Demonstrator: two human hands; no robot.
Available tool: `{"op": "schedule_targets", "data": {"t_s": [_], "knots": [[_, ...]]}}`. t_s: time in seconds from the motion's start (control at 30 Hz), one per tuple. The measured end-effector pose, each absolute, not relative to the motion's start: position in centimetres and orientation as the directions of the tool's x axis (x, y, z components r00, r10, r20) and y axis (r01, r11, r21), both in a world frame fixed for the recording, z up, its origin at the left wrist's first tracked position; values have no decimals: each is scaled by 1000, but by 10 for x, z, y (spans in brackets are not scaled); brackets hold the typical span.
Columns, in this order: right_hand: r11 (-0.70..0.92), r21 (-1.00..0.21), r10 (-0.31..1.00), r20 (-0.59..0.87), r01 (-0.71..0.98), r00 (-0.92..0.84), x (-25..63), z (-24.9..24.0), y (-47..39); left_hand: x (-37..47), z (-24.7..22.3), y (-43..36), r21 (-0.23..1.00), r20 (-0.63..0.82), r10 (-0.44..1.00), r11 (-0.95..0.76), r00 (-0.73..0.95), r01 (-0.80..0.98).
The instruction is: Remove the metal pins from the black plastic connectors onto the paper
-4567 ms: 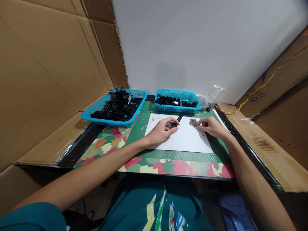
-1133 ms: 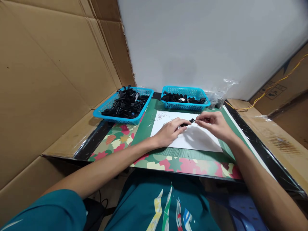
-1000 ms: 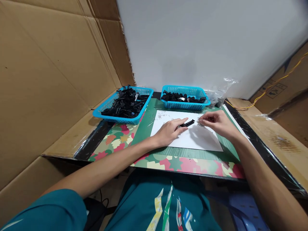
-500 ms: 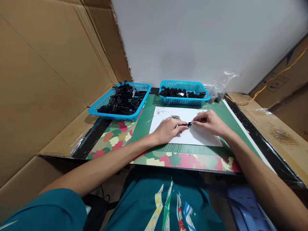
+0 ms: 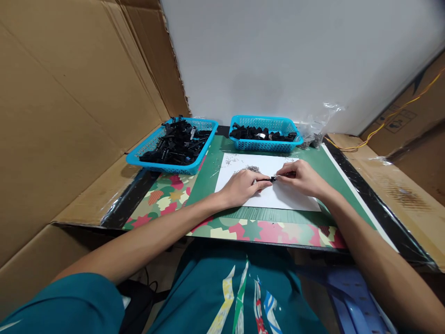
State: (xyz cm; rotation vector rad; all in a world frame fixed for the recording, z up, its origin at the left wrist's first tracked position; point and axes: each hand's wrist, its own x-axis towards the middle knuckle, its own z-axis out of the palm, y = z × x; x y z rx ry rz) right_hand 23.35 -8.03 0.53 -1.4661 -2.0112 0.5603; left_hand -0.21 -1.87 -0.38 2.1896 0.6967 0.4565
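Observation:
My left hand (image 5: 244, 187) is closed, thumb and fingers pinching a small black plastic part (image 5: 272, 179) over a white sheet (image 5: 278, 202). Facing it from the right, my right hand (image 5: 301, 177) pinches a thin, light-coloured metal tool or pin (image 5: 280, 175) whose tip meets the black part's end. Its exact kind is too small to make out. Behind my left hand lies a pile of tiny metal pieces (image 5: 253, 169), partly hidden by the fingers. More small pieces (image 5: 231, 160) are scattered at the sheet's far left corner.
A blue basket (image 5: 167, 167) heaped with black plastic parts stands at the left. Another blue basket (image 5: 266, 145) with black pieces stands behind the sheet, beside a clear plastic bag (image 5: 317, 132). Cardboard walls (image 5: 76, 69) flank the table.
My right hand has shifted very slightly left, bringing the thin tool closer against the black part. My left hand keeps its hold in nearly the same place.

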Motion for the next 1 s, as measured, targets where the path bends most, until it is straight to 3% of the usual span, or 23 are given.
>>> {"op": "schedule_targets", "data": {"t_s": [0.37, 0.63, 0.9, 1.0], "knots": [[355, -537, 932, 271, 765, -242, 231, -2, -80, -2, -3, -20, 781, 85, 613, -530, 785, 330], [374, -509, 923, 281, 776, -261, 228, 1, -82, -2, 1, -22, 700, 96, 592, -612, 800, 368], [258, -621, 966, 185, 740, -182, 244, 2, -84, -5, -4, -22, 701, 105, 586, -617, 803, 359], [216, -688, 965, 257, 693, -46, 247, 3, -86, -4, -6, -22, 678, 119, 581, -640, 806, 361]]}}
